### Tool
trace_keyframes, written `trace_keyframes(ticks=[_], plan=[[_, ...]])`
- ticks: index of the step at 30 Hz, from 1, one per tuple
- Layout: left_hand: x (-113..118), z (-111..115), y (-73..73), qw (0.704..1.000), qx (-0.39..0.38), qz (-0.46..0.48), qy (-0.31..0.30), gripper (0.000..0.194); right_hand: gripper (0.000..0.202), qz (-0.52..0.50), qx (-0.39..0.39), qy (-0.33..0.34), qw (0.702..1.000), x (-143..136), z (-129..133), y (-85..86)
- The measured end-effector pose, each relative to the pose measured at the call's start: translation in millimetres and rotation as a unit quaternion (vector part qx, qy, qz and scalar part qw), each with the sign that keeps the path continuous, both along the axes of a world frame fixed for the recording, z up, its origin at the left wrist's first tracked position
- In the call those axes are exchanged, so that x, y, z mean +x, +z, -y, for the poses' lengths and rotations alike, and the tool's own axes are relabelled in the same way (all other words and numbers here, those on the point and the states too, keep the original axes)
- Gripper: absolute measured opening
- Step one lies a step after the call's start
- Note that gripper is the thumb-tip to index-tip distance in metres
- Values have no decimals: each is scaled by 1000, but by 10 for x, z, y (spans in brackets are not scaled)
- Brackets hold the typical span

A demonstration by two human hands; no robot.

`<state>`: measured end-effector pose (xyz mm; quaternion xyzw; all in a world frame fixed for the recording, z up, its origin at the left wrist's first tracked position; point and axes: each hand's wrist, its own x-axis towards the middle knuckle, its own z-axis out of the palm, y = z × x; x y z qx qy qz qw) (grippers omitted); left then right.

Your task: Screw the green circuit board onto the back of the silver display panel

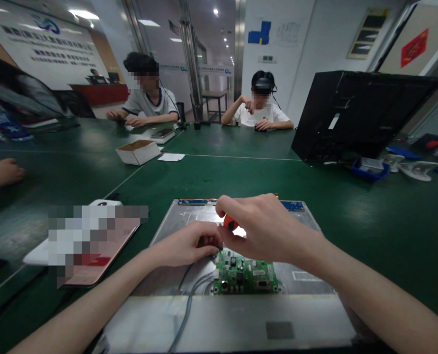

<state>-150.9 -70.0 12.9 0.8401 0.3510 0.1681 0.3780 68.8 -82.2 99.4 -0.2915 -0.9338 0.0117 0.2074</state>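
Note:
A bare metal display panel (pixel 307 314) lies flat in front of me with a green circuit board (pixel 245 275) on its back. My right hand (pixel 259 223) is closed around a screwdriver with a red and black handle (pixel 230 223), above the board's upper left corner. The shaft is mostly hidden by my fingers. My left hand (pixel 200 241) is pinched at that same corner, close to my right fingertips; what it holds, if anything, cannot be made out. Grey cables (pixel 189 307) run from the board's left side toward me. A blue strip board (pixel 293 205) lines the panel's far edge.
Phones (pixel 104 265) lie left of the panel. Farther off are an open cardboard box (pixel 139 152), a white paper (pixel 171 157), a large black monitor (pixel 359 115) and a blue tray (pixel 370 168). Two people sit across the green table (pixel 219 172); others are at the left.

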Motion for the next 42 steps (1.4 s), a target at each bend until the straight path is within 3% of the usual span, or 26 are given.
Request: trace_keyframes(ticks=[11,17,25,30,36,42], plan=[[-3,-16,8,1000,-2,-3,-5,8,24,3,-2,14,1000,18,-15,0],[8,-3,25,1000,-2,10,-8,9,10,5,-4,-5,1000,3,-13,3],[-1,-13,-14,1000,6,1,-4,9,19,1,0,22,1000,19,7,10],[6,-14,6,1000,2,6,-8,9,25,19,0,0,1000,12,-15,-3],[2,-16,5,1000,-2,6,-9,8,12,17,15,-18,1000,-4,-15,-6],[-14,-20,-28,1000,10,-7,0,10,19,-2,22,5,1000,12,-2,-14]])
